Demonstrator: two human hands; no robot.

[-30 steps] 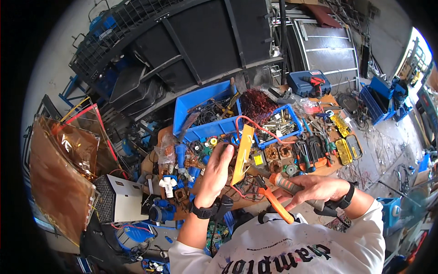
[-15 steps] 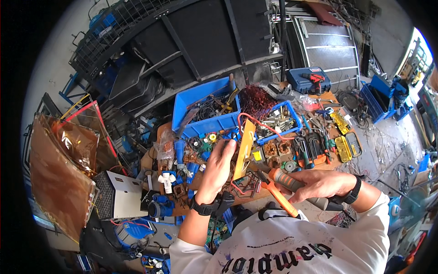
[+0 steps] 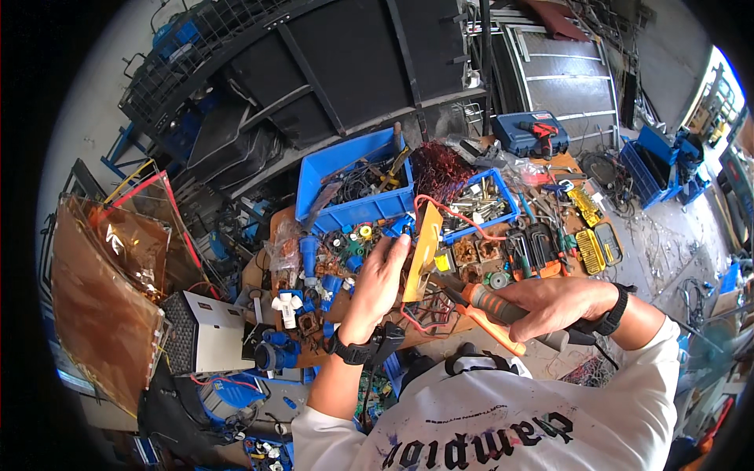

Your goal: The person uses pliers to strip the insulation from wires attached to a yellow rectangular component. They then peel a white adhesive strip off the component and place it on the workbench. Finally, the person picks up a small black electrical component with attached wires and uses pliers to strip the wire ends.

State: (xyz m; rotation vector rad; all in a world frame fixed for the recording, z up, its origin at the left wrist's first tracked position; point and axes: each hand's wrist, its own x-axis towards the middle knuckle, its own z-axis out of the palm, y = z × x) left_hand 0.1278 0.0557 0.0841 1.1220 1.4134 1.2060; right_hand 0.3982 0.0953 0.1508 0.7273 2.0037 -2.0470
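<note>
Over the bench (image 3: 564, 162), the left hand (image 3: 378, 286) holds a yellow panel (image 3: 425, 250) tilted on edge; the right hand (image 3: 558, 308) wraps a grey-and-orange tool handle (image 3: 503, 310), with orange-handled pliers (image 3: 496, 333) just below its fingers, grip on them unclear. 2 blue crates, 1 deep (image 3: 377, 213), 1 shallow (image 3: 482, 229), stand beyond

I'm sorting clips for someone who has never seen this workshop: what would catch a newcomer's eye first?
Probably the bright yellow piece at the left hand, near the picture's middle, and the grey tool with orange bands in the right hand. Beyond them, on the cluttered table's far side, stands a large blue crate, with a red drill on a blue case farther right.
</note>
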